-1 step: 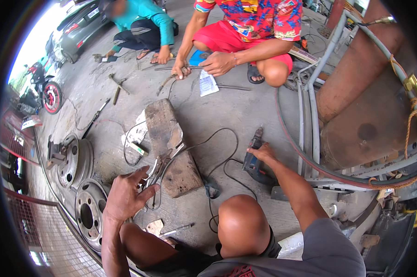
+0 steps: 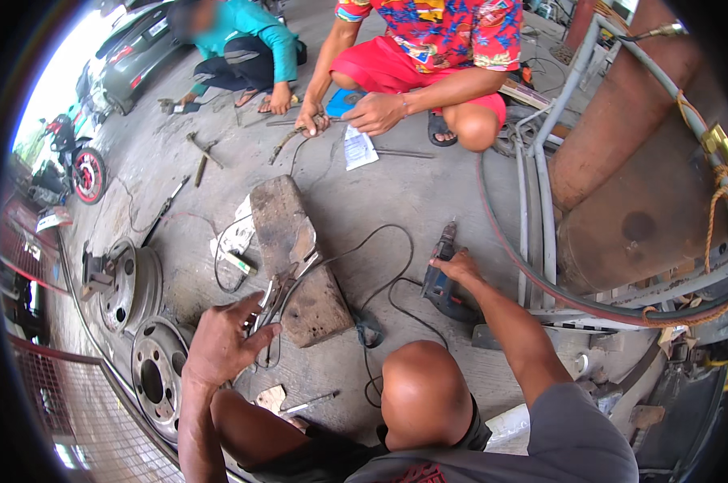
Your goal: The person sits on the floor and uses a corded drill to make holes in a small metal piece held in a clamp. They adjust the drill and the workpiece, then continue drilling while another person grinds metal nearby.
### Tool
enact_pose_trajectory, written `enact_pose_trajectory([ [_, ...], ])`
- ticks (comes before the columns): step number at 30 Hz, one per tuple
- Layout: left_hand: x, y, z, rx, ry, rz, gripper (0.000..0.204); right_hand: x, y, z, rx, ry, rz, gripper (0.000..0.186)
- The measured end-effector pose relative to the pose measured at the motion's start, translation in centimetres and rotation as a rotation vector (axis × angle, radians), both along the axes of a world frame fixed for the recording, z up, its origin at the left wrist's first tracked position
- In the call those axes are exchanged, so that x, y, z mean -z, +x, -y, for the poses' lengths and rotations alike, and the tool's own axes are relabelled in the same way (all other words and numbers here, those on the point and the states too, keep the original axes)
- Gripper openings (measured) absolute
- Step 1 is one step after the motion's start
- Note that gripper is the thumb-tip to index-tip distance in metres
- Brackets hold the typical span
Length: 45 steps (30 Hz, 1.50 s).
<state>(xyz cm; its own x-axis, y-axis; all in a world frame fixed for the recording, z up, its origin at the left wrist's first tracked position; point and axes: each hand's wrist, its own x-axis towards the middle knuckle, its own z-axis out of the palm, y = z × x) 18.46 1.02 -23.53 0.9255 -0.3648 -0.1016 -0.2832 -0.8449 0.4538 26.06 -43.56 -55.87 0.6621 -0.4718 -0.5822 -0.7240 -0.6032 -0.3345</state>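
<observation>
My right hand grips a blue-and-black power drill lying on the concrete floor, its chuck pointing away from me. My left hand has its thumb and fingers apart and curved beside a silver locking-pliers-like tool; whether the fingertips touch it is unclear. That tool rests on a stained, worn block, with a black cable running over it. A white sheet with a small green-and-white item on it lies left of the block.
Two people squat ahead: one in teal, one in a floral shirt holding rods above a paper. Wheel rims and a mesh panel are left; pipe frame and hose right; motorcycle and car behind.
My left hand's fingers have shifted slightly at the silver tool. The floral-shirted person's hands have moved a little. The view has shifted slightly; the drill stays in place.
</observation>
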Motion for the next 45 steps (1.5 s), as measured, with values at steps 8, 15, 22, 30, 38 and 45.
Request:
enact_pose_trajectory([
  [8, 0.6, 3.3, 6.6, 0.415, 0.029, 0.007, 0.056, -11.7, -1.9, -3.2, -0.172, 0.043, 0.474, 0.096],
  [15, -0.4, 4.9, 11.3, 0.622, -0.016, 0.03, 0.059, -25.1, -7.9, 0.3, -0.084, 1.388, 1.131, 0.074],
  [22, -1.3, 15.9, -4.6, -0.002, -0.109, 0.482, 0.041, -37.7, -11.1, 1.8, -0.538, 1.741, 1.554, 0.074],
  [30, 11.1, 24.5, -32.2, -0.563, 0.057, 0.143, 0.049, -32.5, -10.5, -13.0, -0.691, 0.71, 0.866, 0.028],
  [38, 29.0, 22.8, -31.3, -0.512, 0.234, 0.193, 0.02, -33.7, -11.8, -26.3, -1.443, 0.432, 0.331, 0.03],
  [45, 38.3, 26.6, -23.6, -0.794, -0.161, -0.139, 0.068, -21.7, -15.1, -32.9, -1.504, 0.529, 0.132, 0.037],
])
